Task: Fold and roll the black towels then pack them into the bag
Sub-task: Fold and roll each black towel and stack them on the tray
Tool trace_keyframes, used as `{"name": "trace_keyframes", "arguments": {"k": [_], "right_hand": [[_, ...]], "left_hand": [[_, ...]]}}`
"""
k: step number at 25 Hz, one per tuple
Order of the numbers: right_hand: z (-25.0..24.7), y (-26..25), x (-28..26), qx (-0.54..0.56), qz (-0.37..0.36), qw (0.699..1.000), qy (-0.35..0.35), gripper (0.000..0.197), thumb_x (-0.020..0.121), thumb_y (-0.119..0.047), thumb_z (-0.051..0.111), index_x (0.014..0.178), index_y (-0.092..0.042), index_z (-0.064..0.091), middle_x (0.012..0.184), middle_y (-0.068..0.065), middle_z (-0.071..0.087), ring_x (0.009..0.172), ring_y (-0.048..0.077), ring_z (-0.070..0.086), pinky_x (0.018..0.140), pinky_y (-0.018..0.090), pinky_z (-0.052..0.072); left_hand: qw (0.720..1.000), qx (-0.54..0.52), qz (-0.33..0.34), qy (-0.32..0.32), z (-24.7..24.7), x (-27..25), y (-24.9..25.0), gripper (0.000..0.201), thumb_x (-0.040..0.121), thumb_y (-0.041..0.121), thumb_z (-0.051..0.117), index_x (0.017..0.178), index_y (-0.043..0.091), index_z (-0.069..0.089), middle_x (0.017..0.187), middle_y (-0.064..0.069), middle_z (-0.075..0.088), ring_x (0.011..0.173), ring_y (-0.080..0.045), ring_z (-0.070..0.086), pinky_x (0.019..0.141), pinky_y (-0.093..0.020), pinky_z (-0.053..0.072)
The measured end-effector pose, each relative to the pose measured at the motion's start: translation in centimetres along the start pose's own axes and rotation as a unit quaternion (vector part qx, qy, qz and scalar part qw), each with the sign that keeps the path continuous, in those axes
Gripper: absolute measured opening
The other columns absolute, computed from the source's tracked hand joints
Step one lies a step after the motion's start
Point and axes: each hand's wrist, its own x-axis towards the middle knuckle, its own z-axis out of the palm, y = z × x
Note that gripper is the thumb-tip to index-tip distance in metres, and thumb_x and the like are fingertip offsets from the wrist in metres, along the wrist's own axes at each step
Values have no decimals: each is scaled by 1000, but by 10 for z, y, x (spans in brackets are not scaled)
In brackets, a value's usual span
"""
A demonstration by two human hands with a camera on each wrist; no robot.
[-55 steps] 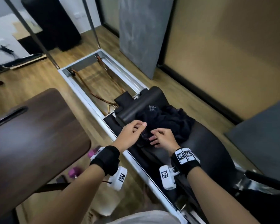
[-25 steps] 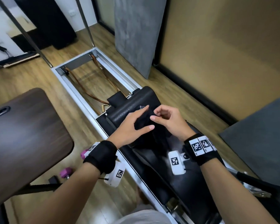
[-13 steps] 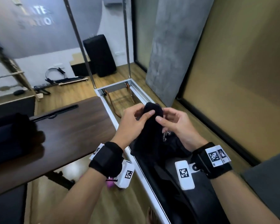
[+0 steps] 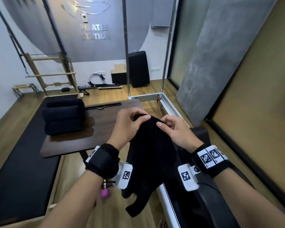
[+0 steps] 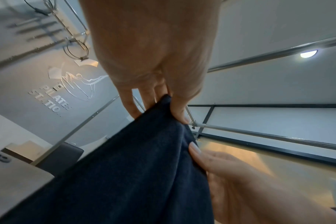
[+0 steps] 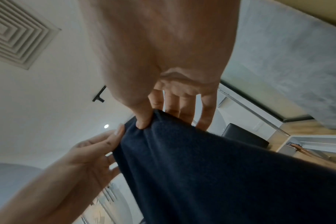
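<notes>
Head view first, working from the left: a long black padded bench (image 4: 21, 170) runs along the floor, and beside it stands a dark wooden table (image 4: 95, 137). On the table's far left part sits a stack of rolled black towels (image 4: 62, 119), dark rolls piled one on another; whether a bag holds them cannot be told from here. Behind, against the far wall, lean wooden ladder bars (image 4: 48, 74), and the wall carries lettering reading "PILATES STATION" (image 4: 95, 34).

Toward the middle, the left hand (image 4: 127, 127) is raised in front of the chest, its thumb and fingers pinching the top edge of a black towel (image 4: 153, 155). The left wrist view shows the same pinch from below, cloth caught between thumb and fingers (image 5: 177, 112). The towel hangs loose from this edge, bunched in soft folds, its lower end dangling above the wooden floor between the two forearms.

Just to the right, the right hand (image 4: 176, 132) pinches the same top edge, close beside the left hand, thumb pressing the fabric as the right wrist view shows. Below and right of it lies the black carriage of a metal-framed reformer (image 4: 164, 102), and further right stand a grey panel (image 4: 204, 68) and a tan wall.
</notes>
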Motion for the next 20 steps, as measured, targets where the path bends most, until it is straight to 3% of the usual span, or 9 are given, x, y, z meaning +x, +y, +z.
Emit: {"name": "trace_keyframes", "arguments": {"k": [2, 3, 5, 7, 9, 12, 15, 17, 20], "right_hand": [[8, 10, -9, -32, 18, 994, -100, 24, 96, -18, 75, 76, -29, 67, 72, -10, 67, 71, 4, 60, 73, 23, 48], [11, 17, -14, -55, 47, 986, -148, 25, 93, -14, 78, 75, -29, 69, 74, -15, 67, 73, 1, 62, 75, 23, 50], [10, 34, -23, -123, 104, 970, -184, 17, 89, -14, 82, 77, -10, 71, 76, -6, 66, 75, 9, 62, 77, 37, 51], [7, 44, -24, -199, 115, 960, -157, 26, 86, -19, 86, 77, -1, 68, 72, 1, 61, 70, 15, 57, 73, 36, 46], [1, 45, -21, -248, 108, 956, -112, 20, 83, -22, 87, 75, -13, 71, 71, -1, 68, 70, 19, 63, 72, 36, 50], [-7, 40, -12, -277, 76, 957, -47, 18, 84, -24, 87, 73, -18, 74, 72, 4, 72, 75, 25, 68, 74, 42, 54], [-12, 36, -2, -315, 45, 947, 45, 39, 86, -41, 83, 58, -20, 65, 56, 1, 61, 62, 22, 59, 63, 40, 48], [-11, 32, 1, -320, 40, 942, 95, 49, 86, -49, 80, 58, -13, 63, 55, 7, 58, 60, 26, 57, 61, 41, 47], [-5, 29, 5, -239, 65, 960, 132, 32, 90, -35, 81, 75, -8, 71, 57, 12, 66, 55, 27, 64, 60, 36, 51]], "left_hand": [[998, 21, -13, 56, -21, -8, -1, 6, 91, 18, 82, 87, 23, 82, 86, 13, 79, 86, -5, 75, 83, -30, 60], [996, 26, -23, 78, -32, -12, -1, 6, 91, 18, 82, 88, 23, 82, 86, 14, 79, 87, -4, 74, 85, -31, 60], [993, 32, -39, 102, -52, -20, -2, 8, 91, 17, 82, 88, 24, 83, 87, 15, 79, 89, -6, 74, 89, -35, 61], [990, 62, -39, 120, -75, -30, -4, 8, 90, 18, 82, 87, 25, 84, 86, 15, 79, 90, -7, 75, 89, -41, 61], [983, 106, -43, 144, -98, -43, -9, 6, 90, 23, 83, 87, 28, 84, 86, 16, 79, 91, -6, 74, 87, -43, 61], [960, 211, -58, 176, -129, -62, -19, 2, 89, 40, 82, 87, 39, 83, 84, 17, 75, 88, -6, 70, 78, -39, 57], [929, 316, -79, 177, -150, -75, -26, 16, 87, 54, 80, 87, 38, 82, 80, 15, 72, 83, -9, 67, 68, -34, 49], [921, 327, -107, 182, -159, -80, -30, 27, 84, 59, 80, 83, 32, 82, 73, 15, 73, 74, -8, 68, 65, -33, 50], [939, 260, -142, 173, -164, -85, -40, 25, 84, 50, 85, 75, 28, 78, 56, 7, 68, 50, -10, 67, 58, -29, 51]]}}
